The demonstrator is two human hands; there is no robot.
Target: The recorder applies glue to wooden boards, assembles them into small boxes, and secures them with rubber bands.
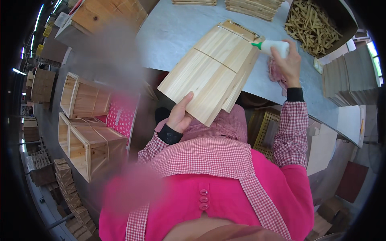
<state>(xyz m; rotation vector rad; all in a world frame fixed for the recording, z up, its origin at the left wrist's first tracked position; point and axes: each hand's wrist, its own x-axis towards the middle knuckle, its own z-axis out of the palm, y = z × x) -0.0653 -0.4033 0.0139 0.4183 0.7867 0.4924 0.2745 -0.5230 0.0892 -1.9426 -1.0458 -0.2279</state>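
My left hand (181,115) grips the near edge of a tapered, pale wooden panel (201,76), its thumb on top. A groove runs across the panel, and at least one more board shows under its right side. The panel's far part is over the table and its near end sticks out past the table edge. My right hand (291,64) is closed round a white squeeze bottle (277,48) with a green nozzle. The bottle lies nearly level, its tip at the panel's far right corner, by a strip along the far end. Whether anything flows out is too small to tell.
A box of thin wood strips (311,26) stands at the far right of the blue-grey table (169,40). Near it lie a pink cloth (276,72) and stacked flat boards (350,74). More wooden panels (255,8) lie at the back. Wooden boxes (92,144) stand left.
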